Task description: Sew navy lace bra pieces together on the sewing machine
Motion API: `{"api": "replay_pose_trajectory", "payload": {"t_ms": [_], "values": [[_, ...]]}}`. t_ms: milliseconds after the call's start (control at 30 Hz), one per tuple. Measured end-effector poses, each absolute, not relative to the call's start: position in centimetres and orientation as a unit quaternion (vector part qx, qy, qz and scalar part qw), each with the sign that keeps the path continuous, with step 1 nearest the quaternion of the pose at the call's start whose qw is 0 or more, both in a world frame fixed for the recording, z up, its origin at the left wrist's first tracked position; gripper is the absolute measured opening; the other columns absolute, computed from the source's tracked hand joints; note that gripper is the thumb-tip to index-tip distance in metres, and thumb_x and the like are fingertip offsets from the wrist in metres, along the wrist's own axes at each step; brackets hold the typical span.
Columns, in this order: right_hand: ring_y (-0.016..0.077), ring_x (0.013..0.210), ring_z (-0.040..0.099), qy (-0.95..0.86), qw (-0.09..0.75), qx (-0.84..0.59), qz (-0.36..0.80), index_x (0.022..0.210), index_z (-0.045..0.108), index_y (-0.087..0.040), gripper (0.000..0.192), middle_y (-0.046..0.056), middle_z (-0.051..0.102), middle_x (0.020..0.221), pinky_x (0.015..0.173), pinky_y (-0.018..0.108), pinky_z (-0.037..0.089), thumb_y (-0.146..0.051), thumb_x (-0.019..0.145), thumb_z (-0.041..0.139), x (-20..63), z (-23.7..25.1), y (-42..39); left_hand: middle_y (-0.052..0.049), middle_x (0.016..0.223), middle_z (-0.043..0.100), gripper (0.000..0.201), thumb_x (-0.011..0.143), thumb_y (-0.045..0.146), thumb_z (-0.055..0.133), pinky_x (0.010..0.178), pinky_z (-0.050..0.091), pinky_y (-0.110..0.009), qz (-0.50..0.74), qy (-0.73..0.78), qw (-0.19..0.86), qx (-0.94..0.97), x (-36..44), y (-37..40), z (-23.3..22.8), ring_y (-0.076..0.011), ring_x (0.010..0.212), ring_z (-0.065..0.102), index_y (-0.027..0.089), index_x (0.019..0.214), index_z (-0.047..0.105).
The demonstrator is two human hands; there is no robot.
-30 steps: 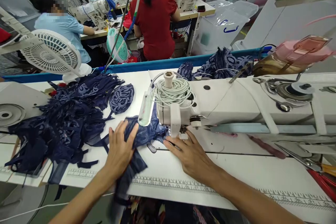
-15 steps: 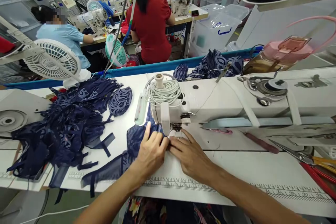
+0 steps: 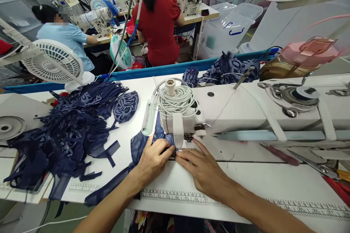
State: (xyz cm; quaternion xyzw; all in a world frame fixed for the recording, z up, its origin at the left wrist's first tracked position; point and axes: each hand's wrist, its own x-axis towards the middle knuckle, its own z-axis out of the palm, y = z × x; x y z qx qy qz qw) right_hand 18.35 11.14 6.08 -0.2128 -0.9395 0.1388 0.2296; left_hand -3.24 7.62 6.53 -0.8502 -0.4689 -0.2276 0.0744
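Note:
A piece of sheer navy fabric [image 3: 138, 147] lies at the needle area [image 3: 188, 137] of a white sewing machine [image 3: 232, 103]. My left hand [image 3: 155, 157] rests over the fabric, its thumb and bent fingers closed on the edge and its index finger stretched forward. Fingertips of my right hand [image 3: 203, 167] meet that same edge just in front of the presser foot, with the index finger raised toward the needle. Part of the cloth under both hands is hidden. A long navy strip [image 3: 109, 185] trails from it beneath my left forearm.
Left lies a heap of navy pieces [image 3: 68, 131] beside a patterned lace cup [image 3: 125, 106]. Scissors [image 3: 322, 167] and a dark red-handled tool [image 3: 281, 154] lie at right. Tied lace bundles [image 3: 229, 69] sit behind the machine. A fan [image 3: 53, 62] stands back left; several co-workers sit beyond.
The view has shifted slightly, so the machine appears farther right and lower. The fabric has bunched and shifted under my left hand, and its trailing strip has turned. Both hands stay at the edge.

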Motion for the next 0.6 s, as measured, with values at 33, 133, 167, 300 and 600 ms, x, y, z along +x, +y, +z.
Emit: {"api": "replay_pose_trajectory", "payload": {"t_ms": [33, 133, 167, 300, 600], "values": [[0.0186, 0.103, 0.056, -0.94, 0.231, -0.212, 0.135, 0.116, 0.06, -0.016, 0.058, 0.005, 0.067, 0.112, 0.12, 0.047, 0.011, 0.005, 0.065, 0.044, 18.4, 6.1, 11.1, -0.007, 0.092, 0.066, 0.026, 0.091, 0.007, 0.045, 0.098, 0.039, -0.05, -0.233, -0.473, 0.075, -0.846, -3.2, 7.6, 6.3, -0.0201, 0.091, 0.06, 0.017, 0.11, 0.06], [0.0186, 0.101, 0.056, -0.94, 0.234, -0.212, 0.129, 0.116, 0.06, -0.016, 0.058, 0.005, 0.066, 0.114, 0.119, 0.047, 0.01, 0.005, 0.065, 0.043, 18.4, 6.0, 11.2, -0.005, 0.083, 0.064, 0.026, 0.089, 0.006, 0.046, 0.086, 0.044, -0.042, -0.247, -0.467, 0.081, -0.845, -3.6, 8.0, 5.6, -0.0185, 0.082, 0.059, 0.016, 0.108, 0.061], [0.0187, 0.101, 0.056, -0.94, 0.233, -0.214, 0.127, 0.117, 0.059, -0.016, 0.059, 0.005, 0.066, 0.114, 0.119, 0.047, 0.009, 0.005, 0.065, 0.043, 18.3, 6.0, 11.3, -0.005, 0.082, 0.063, 0.027, 0.088, 0.005, 0.047, 0.081, 0.044, -0.039, -0.245, -0.461, 0.082, -0.849, -3.9, 8.3, 5.4, -0.0182, 0.081, 0.059, 0.016, 0.108, 0.061], [0.0195, 0.095, 0.057, -0.94, 0.22, -0.234, 0.116, 0.123, 0.057, -0.014, 0.062, 0.005, 0.068, 0.102, 0.118, 0.048, 0.01, 0.005, 0.066, 0.043, 17.9, 5.8, 11.5, -0.007, 0.085, 0.064, 0.031, 0.084, 0.004, 0.047, 0.066, 0.041, -0.03, -0.214, -0.437, 0.088, -0.869, -5.1, 10.0, 5.1, -0.0183, 0.078, 0.058, 0.016, 0.11, 0.061], [0.0202, 0.088, 0.058, -0.933, 0.247, -0.245, 0.091, 0.117, 0.059, -0.016, 0.04, 0.006, 0.068, 0.088, 0.104, 0.044, 0.033, -0.003, 0.083, 0.042, 17.8, 6.4, 12.1, -0.007, 0.085, 0.062, 0.014, 0.084, 0.015, 0.051, 0.069, 0.04, -0.033, -0.165, -0.511, 0.039, -0.843, -4.0, 9.6, 7.6, -0.0205, 0.078, 0.057, 0.017, 0.095, 0.061]]}}
